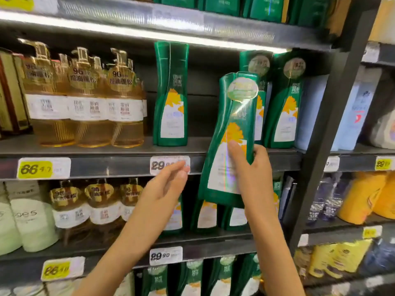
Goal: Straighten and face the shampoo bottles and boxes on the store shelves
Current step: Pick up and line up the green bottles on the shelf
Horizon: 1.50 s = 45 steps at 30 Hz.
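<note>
My right hand [252, 167] grips a tall green shampoo bottle [229, 116] by its lower half and holds it tilted in front of the middle shelf [102, 166], label facing me. My left hand [168, 184] hovers with fingers loosely extended by the 29.80 price tag [170, 165], touching nothing. One green bottle [171, 92] stands upright alone on the shelf, with a gap to its right. Two more green bottles [284, 103] stand behind the held one at the right end.
Several amber pump bottles [85, 97] fill the left of the middle shelf. The shelf below carries more amber and green bottles [203, 212]. A dark upright post [329, 133] bounds the bay on the right, with blue and yellow packs [363, 195] beyond it.
</note>
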{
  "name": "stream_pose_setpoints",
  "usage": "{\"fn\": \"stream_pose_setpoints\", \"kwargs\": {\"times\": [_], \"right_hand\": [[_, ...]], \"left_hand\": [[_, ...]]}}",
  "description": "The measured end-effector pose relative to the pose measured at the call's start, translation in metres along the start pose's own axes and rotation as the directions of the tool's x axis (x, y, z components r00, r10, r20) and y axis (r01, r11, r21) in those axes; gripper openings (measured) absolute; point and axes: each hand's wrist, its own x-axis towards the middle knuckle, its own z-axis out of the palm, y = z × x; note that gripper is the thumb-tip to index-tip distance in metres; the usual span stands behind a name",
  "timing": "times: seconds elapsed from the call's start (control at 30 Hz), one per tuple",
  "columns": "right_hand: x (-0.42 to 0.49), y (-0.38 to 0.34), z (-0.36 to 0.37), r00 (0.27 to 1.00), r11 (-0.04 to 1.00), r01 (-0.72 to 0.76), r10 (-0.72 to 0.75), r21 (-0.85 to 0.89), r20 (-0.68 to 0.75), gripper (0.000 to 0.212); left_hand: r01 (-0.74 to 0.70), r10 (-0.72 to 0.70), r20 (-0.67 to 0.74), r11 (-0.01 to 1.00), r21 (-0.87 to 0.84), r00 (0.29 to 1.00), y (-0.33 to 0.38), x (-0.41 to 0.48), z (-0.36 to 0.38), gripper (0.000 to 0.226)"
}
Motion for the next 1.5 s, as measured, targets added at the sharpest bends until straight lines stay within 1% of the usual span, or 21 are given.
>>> {"fn": "stream_pose_setpoints", "kwargs": {"times": [0.07,0.1,0.17,0.27,0.37,0.4,0.47,0.53,0.67,0.73,0.8,0.87,0.93,0.97,1.03,1.1,1.17,1.2,1.27,1.4,1.5], "right_hand": [[-0.033,0.019,-0.008,0.992,0.991,-0.095,0.085,0.097,0.097,0.017],[-0.049,0.031,-0.012,0.979,0.978,-0.159,0.138,0.134,0.150,0.018],[-0.079,0.053,-0.018,0.941,0.950,-0.266,0.219,0.162,0.259,0.026],[-0.107,0.080,-0.027,0.854,0.904,-0.410,0.334,0.120,0.400,0.035],[-0.108,0.092,-0.033,0.771,0.850,-0.523,0.439,0.066,0.460,0.051],[-0.107,0.094,-0.034,0.749,0.817,-0.566,0.451,0.112,0.486,0.058],[-0.106,0.096,-0.037,0.715,0.738,-0.629,0.427,0.244,0.554,0.059],[-0.108,0.093,-0.037,0.701,0.705,-0.648,0.405,0.288,0.587,0.050],[-0.109,0.097,-0.030,0.769,0.793,-0.560,0.391,0.239,0.506,0.018],[-0.108,0.095,-0.028,0.786,0.823,-0.529,0.385,0.205,0.483,0.021],[-0.109,0.096,-0.026,0.794,0.838,-0.511,0.374,0.193,0.479,0.024],[-0.110,0.095,-0.023,0.794,0.826,-0.520,0.373,0.219,0.479,0.024],[-0.112,0.091,-0.020,0.790,0.820,-0.523,0.363,0.232,0.494,0.026],[-0.112,0.088,-0.020,0.790,0.830,-0.511,0.351,0.223,0.503,0.029],[-0.113,0.081,-0.021,0.789,0.852,-0.491,0.347,0.182,0.507,0.038],[-0.111,0.080,-0.026,0.783,0.852,-0.504,0.380,0.144,0.493,0.048],[-0.110,0.082,-0.031,0.752,0.830,-0.545,0.423,0.117,0.505,0.051],[-0.111,0.083,-0.032,0.724,0.806,-0.581,0.453,0.108,0.520,0.052],[-0.113,0.087,-0.030,0.668,0.743,-0.659,0.508,0.115,0.544,0.053],[-0.117,0.095,-0.025,0.659,0.740,-0.665,0.520,0.099,0.544,0.038],[-0.118,0.098,-0.024,0.641,0.730,-0.674,0.505,0.109,0.579,0.027]], "left_hand": [[0.103,-0.096,0.099,0.992,-0.072,0.990,-0.017,-0.021,0.022,0.048],[0.131,-0.123,0.113,0.989,-0.071,0.986,-0.026,-0.033,0.031,0.043],[0.186,-0.183,0.067,0.982,-0.038,0.981,-0.043,-0.055,0.044,0.030],[0.289,-0.287,0.034,0.955,-0.065,0.957,-0.061,-0.087,0.049,0.035],[0.304,-0.302,0.031,0.944,-0.128,0.953,-0.068,-0.110,0.049,0.036],[0.312,-0.310,0.037,0.937,-0.157,0.950,-0.070,-0.115,0.048,0.038],[0.343,-0.338,0.064,0.912,-0.225,0.939,-0.071,-0.123,0.046,0.043],[0.374,-0.360,0.104,0.896,-0.238,0.927,-0.070,-0.128,0.044,0.046],[0.417,-0.400,0.128,0.895,-0.157,0.907,-0.072,-0.129,0.044,0.046],[0.378,-0.373,0.090,0.924,-0.057,0.924,-0.074,-0.129,0.045,0.054],[0.329,-0.333,0.115,0.943,0.048,0.936,-0.074,-0.130,0.048,0.067],[0.254,-0.292,0.135,0.936,0.244,0.947,-0.076,-0.131,0.056,0.090],[0.178,-0.217,0.062,0.909,0.377,0.974,-0.080,-0.132,0.066,0.107],[0.170,-0.191,0.022,0.914,0.367,0.981,-0.081,-0.132,0.071,0.108],[0.188,-0.198,0.037,0.963,0.193,0.979,-0.083,-0.135,0.071,0.096],[0.248,-0.234,0.158,0.966,-0.074,0.959,-0.085,-0.139,0.059,0.072],[0.423,-0.346,0.273,0.852,-0.309,0.898,-0.089,-0.144,0.047,0.051],[0.494,-0.398,0.307,0.785,-0.374,0.864,-0.092,-0.145,0.043,0.048],[0.535,-0.440,0.315,0.760,-0.368,0.841,-0.098,-0.147,0.038,0.047],[0.478,-0.412,0.297,0.855,-0.202,0.862,-0.106,-0.153,0.024,0.041],[0.495,-0.435,0.323,0.858,-0.134,0.841,-0.111,-0.158,0.015,0.042]]}}
